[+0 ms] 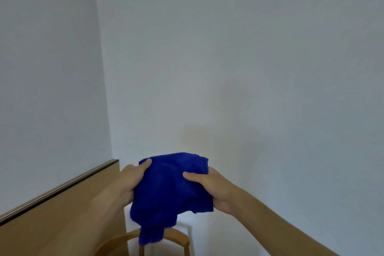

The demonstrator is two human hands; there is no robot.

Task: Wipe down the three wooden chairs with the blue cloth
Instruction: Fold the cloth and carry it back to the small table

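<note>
A: Where is the blue cloth (170, 191)?
B: Bunched in mid-air before the white wall (249, 58), held from both sides.
A: And each grip?
B: The left hand (131, 181) clasps its left edge, thumb on top; the right hand (209, 187) clasps its right edge likewise.
A: Below?
B: A wooden chair (176, 239), its curved back partly hidden by the hanging cloth; a wooden panel (62, 214) stands at left.
</note>
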